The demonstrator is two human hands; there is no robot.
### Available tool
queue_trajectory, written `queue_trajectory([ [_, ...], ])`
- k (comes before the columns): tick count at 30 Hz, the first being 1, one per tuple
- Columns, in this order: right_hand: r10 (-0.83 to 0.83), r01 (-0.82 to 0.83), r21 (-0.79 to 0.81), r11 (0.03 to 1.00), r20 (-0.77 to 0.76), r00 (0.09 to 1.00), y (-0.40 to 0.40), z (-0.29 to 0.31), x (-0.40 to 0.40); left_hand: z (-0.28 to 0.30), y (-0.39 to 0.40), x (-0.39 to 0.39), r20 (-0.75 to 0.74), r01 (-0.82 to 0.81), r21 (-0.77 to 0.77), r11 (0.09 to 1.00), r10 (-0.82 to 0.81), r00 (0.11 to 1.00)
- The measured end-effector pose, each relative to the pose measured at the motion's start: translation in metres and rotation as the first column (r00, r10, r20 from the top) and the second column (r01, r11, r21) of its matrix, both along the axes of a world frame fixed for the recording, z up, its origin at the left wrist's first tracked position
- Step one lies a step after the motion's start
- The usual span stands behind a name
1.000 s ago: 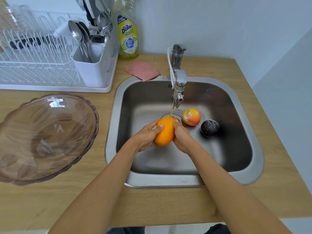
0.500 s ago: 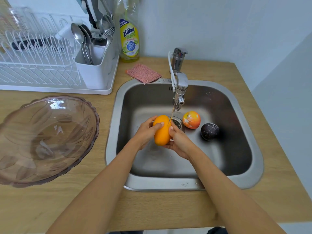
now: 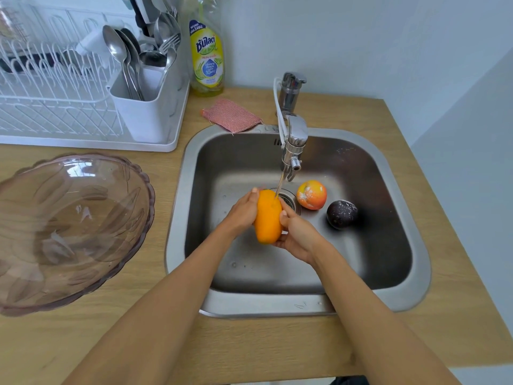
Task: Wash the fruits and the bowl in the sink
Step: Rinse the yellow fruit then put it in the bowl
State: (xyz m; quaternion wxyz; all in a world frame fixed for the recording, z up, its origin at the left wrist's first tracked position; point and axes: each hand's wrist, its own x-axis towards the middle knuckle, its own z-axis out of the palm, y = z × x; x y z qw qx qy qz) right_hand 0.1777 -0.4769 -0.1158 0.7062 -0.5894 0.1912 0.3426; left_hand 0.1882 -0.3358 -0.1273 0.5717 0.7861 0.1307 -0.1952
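Wooden counter (image 3: pixel 277 348) runs L to R, w/ steel sink (image 3: pixel 410 290) set into it at centre-right. White dish rack (image 3: pixel 55 107) sits at back L; its cutlery caddy (image 3: pixel 147 112) holds spoons & forks, handles down. Big tinted glass bowl (image 3: pixel 69 226) stands upright on the counter L of the sink, just beside the rim but apart from it, in front of the rack.

Tap (image 3: pixel 294 140) reaches over the back of the basin; thin water stream (image 3: pixel 279 186) falls onto top of the orange fruit (image 3: pixel 268 218). That fruit is held over the basin, near the drain (image 3: pixel 291 200), long axis roughly upright. Left hand (image 3: pixel 241 215) wraps its L side, fingers curled round top; right hand (image 3: pixel 297 234) cups its R side & bottom, thumb on the skin. Both hands closed on it.

Two more fruits lie on the sink floor R of the drain: red-orange fruit (image 3: pixel 311 194) w/ whitish patches, and dark purple fruit (image 3: pixel 341 214) just R of it, close but can't tell if touching.

Yellow dish soap bottle (image 3: pixel 206 56) stands at back wall betw. rack & tap. Pink scrub pad (image 3: pixel 231 115) lies flat in front of the bottle, one corner over the sink rim.
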Motion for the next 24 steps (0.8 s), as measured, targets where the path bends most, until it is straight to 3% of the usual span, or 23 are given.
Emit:
queue_trajectory([
  [8, -0.247, 0.26, 0.109, 0.959, -0.122, 0.961, -0.005, -0.004, 0.005, 0.004, -0.011, -0.028, 0.185, 0.229, 0.148, 0.962, -0.254, 0.949],
  [14, -0.354, 0.397, 0.156, 0.905, -0.242, 0.903, -0.006, -0.003, 0.007, 0.001, -0.006, -0.05, 0.203, 0.39, 0.293, 0.873, -0.456, 0.867],
  [17, -0.335, 0.371, 0.142, 0.918, -0.226, 0.915, -0.004, -0.001, 0.006, 0.004, -0.008, -0.051, 0.189, 0.361, 0.238, 0.902, -0.408, 0.893],
  [24, -0.131, 0.134, 0.041, 0.99, -0.072, 0.989, 0.0, 0.002, 0.0, 0.006, -0.009, -0.031, 0.131, 0.161, 0.066, 0.985, -0.168, 0.977],
])
